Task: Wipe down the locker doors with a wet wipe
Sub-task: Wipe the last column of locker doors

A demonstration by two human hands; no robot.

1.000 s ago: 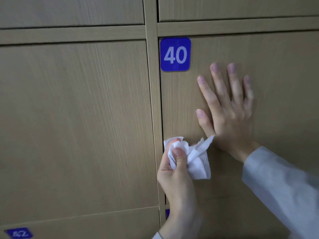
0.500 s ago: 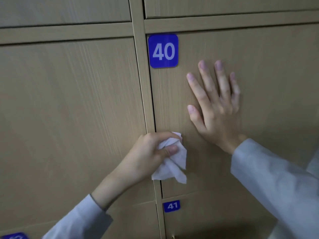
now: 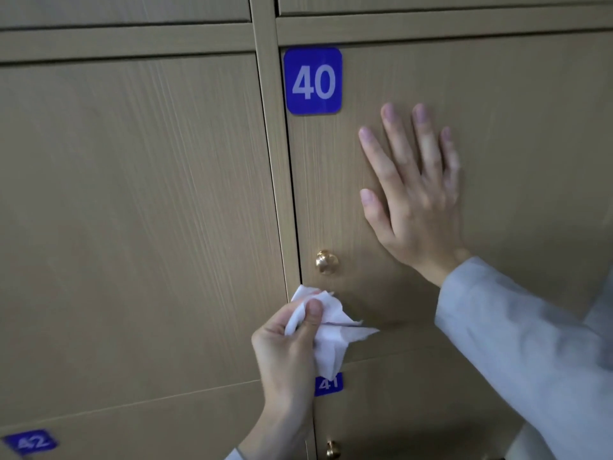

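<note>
I see the wet wipe [image 3: 326, 330] crumpled, pinched in the left hand [image 3: 288, 350] at door 40 [image 3: 497, 134]'s lower left edge, just below the brass knob [image 3: 326, 262]. At 2 o'clock the right hand [image 3: 414, 194] lies flat, fingers spread, on bare panel. Plate 41 [image 3: 328, 383] sits beneath the wipe.

We see a blue number plate reading 40 [image 3: 312, 80] in the upper left corner of its panel. A round brass knob [image 3: 326, 262] sits near that panel's left edge, toward the bottom. Below, a smaller blue plate reading 41 [image 3: 329, 384] is partly covered along its top. At the lower left corner of our view a blurred blue plate reads 42 [image 3: 30, 442]. Another brass knob [image 3: 332, 449] shows at the bottom edge.
</note>
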